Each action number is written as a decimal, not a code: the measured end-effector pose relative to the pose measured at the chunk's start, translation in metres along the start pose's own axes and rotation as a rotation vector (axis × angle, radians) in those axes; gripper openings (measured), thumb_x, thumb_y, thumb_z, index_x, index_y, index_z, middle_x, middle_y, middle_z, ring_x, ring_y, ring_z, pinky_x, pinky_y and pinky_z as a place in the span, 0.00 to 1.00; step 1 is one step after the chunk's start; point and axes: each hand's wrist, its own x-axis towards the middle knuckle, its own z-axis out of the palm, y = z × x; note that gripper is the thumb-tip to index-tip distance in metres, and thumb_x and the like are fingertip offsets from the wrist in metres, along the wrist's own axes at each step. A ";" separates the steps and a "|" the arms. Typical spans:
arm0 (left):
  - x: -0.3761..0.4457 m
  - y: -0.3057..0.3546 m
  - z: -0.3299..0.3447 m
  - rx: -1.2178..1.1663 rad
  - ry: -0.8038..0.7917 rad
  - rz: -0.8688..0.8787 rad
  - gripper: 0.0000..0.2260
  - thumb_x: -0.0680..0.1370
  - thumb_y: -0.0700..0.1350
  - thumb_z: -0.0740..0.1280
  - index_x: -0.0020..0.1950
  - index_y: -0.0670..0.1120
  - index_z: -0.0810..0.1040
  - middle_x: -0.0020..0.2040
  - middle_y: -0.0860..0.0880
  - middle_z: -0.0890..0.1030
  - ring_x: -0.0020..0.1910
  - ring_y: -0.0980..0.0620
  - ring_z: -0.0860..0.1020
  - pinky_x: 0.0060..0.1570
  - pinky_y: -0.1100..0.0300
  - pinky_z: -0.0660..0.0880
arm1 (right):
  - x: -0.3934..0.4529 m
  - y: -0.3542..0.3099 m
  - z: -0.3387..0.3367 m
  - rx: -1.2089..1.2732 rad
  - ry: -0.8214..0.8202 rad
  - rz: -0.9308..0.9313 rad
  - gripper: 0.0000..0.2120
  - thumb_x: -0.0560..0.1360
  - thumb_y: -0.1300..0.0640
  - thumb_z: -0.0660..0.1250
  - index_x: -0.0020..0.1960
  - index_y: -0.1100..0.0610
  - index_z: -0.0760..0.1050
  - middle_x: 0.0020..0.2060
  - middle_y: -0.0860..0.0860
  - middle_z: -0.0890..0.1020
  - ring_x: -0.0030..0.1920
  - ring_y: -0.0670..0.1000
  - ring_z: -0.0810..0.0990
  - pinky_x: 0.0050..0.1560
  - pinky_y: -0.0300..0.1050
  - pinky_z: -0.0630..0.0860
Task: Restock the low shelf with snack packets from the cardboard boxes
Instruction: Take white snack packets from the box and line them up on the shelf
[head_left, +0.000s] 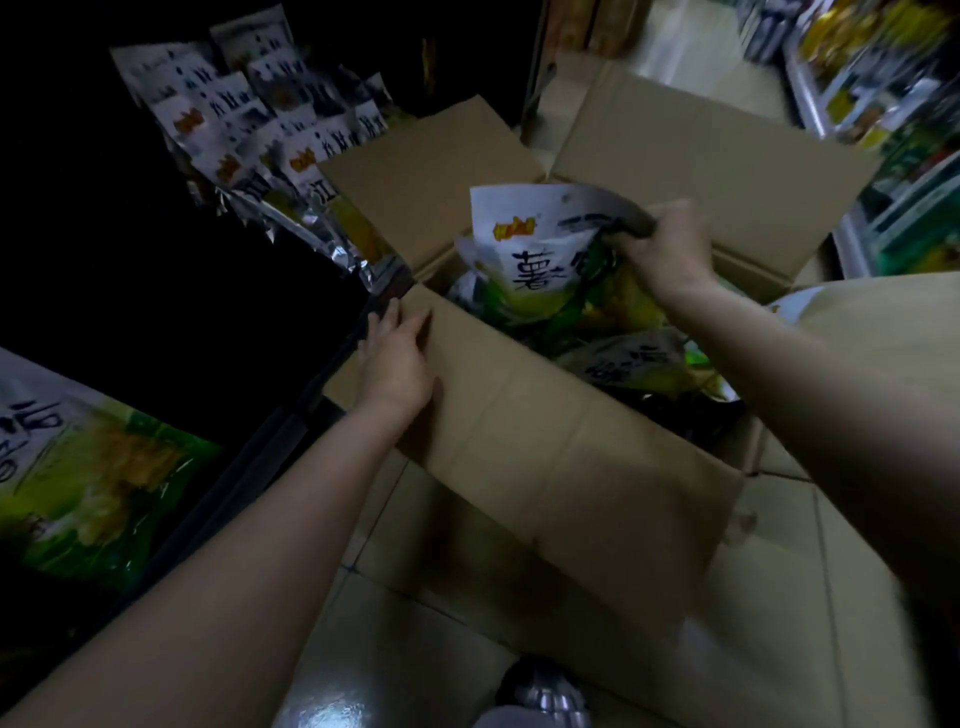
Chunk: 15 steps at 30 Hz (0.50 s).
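Note:
An open cardboard box (545, 447) stands on the tiled floor, holding several white and green snack packets (628, 358). My right hand (662, 249) grips the top edge of one snack packet (524, 244) and holds it up above the box. Fingers straight, my left hand (395, 358) rests on the near flap's left corner. To the left is the dark low shelf (291, 415), with several similar packets (249, 119) standing at its far end and one green packet (88, 478) lying near me.
Another cardboard piece (883, 332) lies at the right of the box. A stocked shelf unit (883, 104) lines the aisle at the upper right. A dark shiny object (540, 696) sits on the floor at the bottom edge.

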 end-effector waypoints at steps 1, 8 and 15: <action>0.001 0.005 -0.004 -0.029 -0.033 -0.027 0.23 0.79 0.37 0.59 0.73 0.47 0.64 0.77 0.43 0.53 0.76 0.42 0.49 0.73 0.48 0.48 | -0.005 -0.007 -0.010 0.052 0.023 -0.017 0.13 0.74 0.60 0.67 0.32 0.56 0.71 0.34 0.53 0.74 0.37 0.50 0.72 0.30 0.44 0.60; -0.035 0.048 -0.067 -1.144 -0.288 -0.294 0.33 0.77 0.67 0.50 0.73 0.45 0.63 0.63 0.44 0.75 0.63 0.42 0.73 0.64 0.49 0.68 | -0.095 -0.033 0.009 -0.096 0.040 -0.191 0.11 0.77 0.58 0.63 0.57 0.53 0.80 0.49 0.54 0.83 0.52 0.55 0.77 0.50 0.47 0.74; -0.058 0.067 -0.057 -1.179 -0.315 -0.537 0.18 0.75 0.54 0.68 0.60 0.46 0.74 0.54 0.44 0.79 0.44 0.50 0.79 0.35 0.57 0.78 | -0.148 -0.037 -0.004 -0.107 -0.190 -0.314 0.19 0.75 0.66 0.61 0.63 0.53 0.77 0.53 0.55 0.83 0.53 0.56 0.74 0.51 0.43 0.65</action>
